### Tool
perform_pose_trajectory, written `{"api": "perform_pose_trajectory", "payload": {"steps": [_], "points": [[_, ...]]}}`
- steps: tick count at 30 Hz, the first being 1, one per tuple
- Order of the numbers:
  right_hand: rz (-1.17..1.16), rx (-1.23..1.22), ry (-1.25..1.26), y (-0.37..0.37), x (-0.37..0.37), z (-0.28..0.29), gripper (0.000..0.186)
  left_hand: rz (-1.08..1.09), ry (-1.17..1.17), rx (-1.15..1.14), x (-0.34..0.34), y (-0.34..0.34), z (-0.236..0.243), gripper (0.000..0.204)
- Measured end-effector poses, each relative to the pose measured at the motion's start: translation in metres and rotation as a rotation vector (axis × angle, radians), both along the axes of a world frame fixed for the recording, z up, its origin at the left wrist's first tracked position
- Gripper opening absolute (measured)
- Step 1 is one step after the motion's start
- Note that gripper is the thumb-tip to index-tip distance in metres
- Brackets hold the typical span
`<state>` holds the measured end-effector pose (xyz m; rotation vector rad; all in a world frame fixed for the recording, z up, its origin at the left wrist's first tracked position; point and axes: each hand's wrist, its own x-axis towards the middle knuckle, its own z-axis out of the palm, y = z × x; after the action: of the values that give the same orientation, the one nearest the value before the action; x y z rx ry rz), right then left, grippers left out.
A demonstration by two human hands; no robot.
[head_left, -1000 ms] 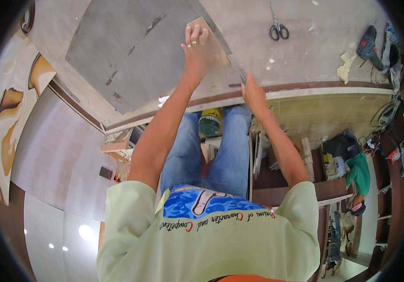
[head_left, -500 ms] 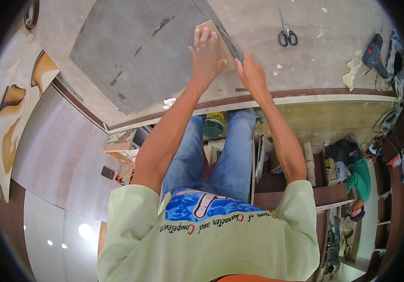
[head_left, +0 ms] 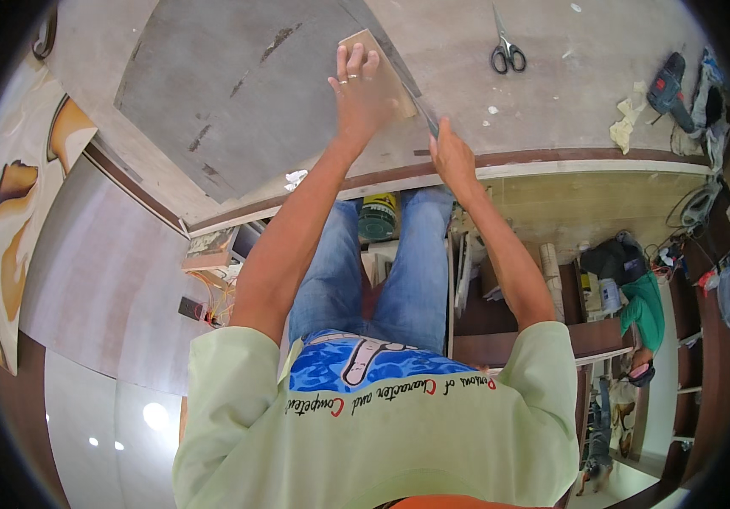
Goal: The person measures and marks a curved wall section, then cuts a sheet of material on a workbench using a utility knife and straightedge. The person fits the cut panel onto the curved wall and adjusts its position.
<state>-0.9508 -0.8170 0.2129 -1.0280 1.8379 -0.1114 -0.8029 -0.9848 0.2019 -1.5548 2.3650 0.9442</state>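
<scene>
A large grey sheet (head_left: 212,93) with dark scuffs lies on the worktop. My left hand (head_left: 356,97) presses flat, fingers stretched out, on a light wooden strip (head_left: 395,85) along the sheet's right edge. Closed around a thin, dark grey, blade-like tool (head_left: 427,117) is my right hand (head_left: 453,155). The tool points away from me and runs beside the strip's right side, near its close end; its exact kind and its tip are hard to make out. Black-handled scissors (head_left: 508,58) lie to the right of the sheet.
At the worktop's right end sit a dark power drill (head_left: 665,83) and a crumpled pale scrap (head_left: 628,119). A white scrap (head_left: 295,180) rests by the front edge (head_left: 552,161). Below stands a green can (head_left: 378,219) between my legs. Another person in green (head_left: 643,310) is at far right.
My right hand has drawn the tool toward me along the strip's edge. My left hand stays on the strip. The whole view has shifted slightly.
</scene>
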Motion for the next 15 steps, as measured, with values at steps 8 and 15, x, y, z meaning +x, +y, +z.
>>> {"api": "perform_pose_trajectory", "payload": {"steps": [8, 15], "points": [[0.060, 0.089, -0.004, 0.014, -0.017, 0.014, 0.030, -0.008, 0.007, 0.006, 0.000, -0.004, 0.004, 0.098], [-0.002, 0.078, 0.037, 0.008, -0.029, 0.038, 0.029, -0.014, -0.003, 0.003, 0.004, -0.001, -0.002, 0.099]]}}
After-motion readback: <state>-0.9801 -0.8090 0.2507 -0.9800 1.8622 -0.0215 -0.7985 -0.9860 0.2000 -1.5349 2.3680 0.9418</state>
